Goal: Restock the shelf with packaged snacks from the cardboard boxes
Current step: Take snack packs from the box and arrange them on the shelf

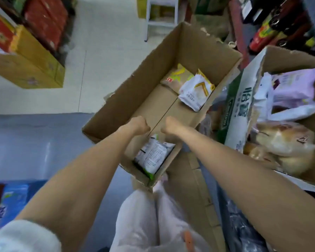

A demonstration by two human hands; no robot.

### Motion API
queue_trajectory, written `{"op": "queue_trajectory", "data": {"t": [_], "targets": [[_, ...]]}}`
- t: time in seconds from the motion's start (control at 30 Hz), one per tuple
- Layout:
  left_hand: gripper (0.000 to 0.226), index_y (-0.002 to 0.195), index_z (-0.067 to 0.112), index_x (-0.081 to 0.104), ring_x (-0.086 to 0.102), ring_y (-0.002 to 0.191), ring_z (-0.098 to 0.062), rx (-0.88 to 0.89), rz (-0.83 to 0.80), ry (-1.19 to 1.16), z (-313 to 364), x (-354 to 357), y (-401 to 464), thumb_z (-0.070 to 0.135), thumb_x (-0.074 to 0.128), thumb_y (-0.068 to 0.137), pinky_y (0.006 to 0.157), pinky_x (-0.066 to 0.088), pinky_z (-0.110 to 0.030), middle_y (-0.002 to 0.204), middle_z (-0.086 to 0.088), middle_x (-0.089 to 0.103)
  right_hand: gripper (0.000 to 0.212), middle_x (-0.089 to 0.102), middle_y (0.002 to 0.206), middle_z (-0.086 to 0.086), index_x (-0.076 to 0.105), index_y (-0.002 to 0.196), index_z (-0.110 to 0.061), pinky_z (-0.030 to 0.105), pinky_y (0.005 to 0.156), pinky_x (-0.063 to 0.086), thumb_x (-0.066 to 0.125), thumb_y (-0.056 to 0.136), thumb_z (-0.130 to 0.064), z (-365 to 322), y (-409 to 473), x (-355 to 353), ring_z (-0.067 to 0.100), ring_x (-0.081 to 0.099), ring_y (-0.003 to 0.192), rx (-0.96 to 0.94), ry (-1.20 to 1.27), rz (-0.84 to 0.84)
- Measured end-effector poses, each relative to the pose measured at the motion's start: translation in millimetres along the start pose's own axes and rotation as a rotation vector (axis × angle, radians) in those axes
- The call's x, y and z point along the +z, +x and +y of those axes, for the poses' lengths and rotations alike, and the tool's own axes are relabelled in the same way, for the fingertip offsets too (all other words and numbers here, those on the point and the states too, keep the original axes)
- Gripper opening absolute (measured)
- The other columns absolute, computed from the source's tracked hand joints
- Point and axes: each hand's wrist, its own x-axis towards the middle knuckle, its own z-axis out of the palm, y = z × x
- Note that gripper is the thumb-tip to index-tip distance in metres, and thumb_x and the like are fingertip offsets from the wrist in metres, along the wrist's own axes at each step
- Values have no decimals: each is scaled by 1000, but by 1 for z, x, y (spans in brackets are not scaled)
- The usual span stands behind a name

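A large open cardboard box (195, 44) stands on the floor in front of me. At its far end lie a brown-and-yellow snack pack (175, 77) and a white pack with yellow sticks printed on it (195, 91). A white-and-green pack (153, 155) stands on edge against the near wall. My left hand (139, 124) and my right hand (171, 127) reach down into the box side by side, just above that pack's top edge. Their fingers curl away from the camera and are hidden. Whether they touch the pack I cannot tell.
A second box (244, 99) at the right, printed green and white, holds a lilac-white bag (293, 91) and bread-like packs (280, 142). Flattened cardboard (195, 193) lies under my legs. Yellow and red cartons (31, 57) stand at the left, bottles (280, 24) on a shelf upper right, a white stool (162, 15) beyond.
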Motion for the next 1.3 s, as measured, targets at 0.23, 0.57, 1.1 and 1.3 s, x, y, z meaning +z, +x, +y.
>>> {"op": "queue_trajectory", "data": {"t": [0.23, 0.57, 1.1, 1.3], "targets": [[33, 129, 5, 52, 57, 107, -28, -105, -342, -104, -30, 33, 48, 10, 42, 98, 86, 50, -41, 115, -10, 60, 37, 50, 94, 12, 66, 93, -1, 27, 75, 34, 42, 100, -28, -2, 70, 33, 25, 48, 75, 121, -524, -629], [71, 131, 22, 47, 55, 111, -8, 195, -178, -555, -7, 8, 73, 49, 76, 72, 92, 47, -22, 126, 8, 57, 33, 44, 62, 5, 43, 61, -14, 28, 54, 35, 55, 91, -12, 13, 84, -22, 22, 49, 67, 45, 546, 81], [51, 113, 10, 62, 67, 97, -27, -76, 165, -961, 44, -27, 172, 27, 76, 66, 89, 54, -38, 113, -11, 69, 65, 19, 146, 12, 39, 136, -24, 48, 106, 30, 72, 79, -22, 83, 178, -99, 31, 19, 138, -10, -572, 188], [38, 111, 10, 66, 67, 99, -25, -94, 219, -907, 35, -25, 173, 23, 75, 76, 92, 53, -39, 113, -10, 69, 39, 33, 140, 14, 48, 132, -19, 47, 96, 39, 54, 94, -26, 81, 182, -99, 33, 24, 135, -29, -522, 287]]}}
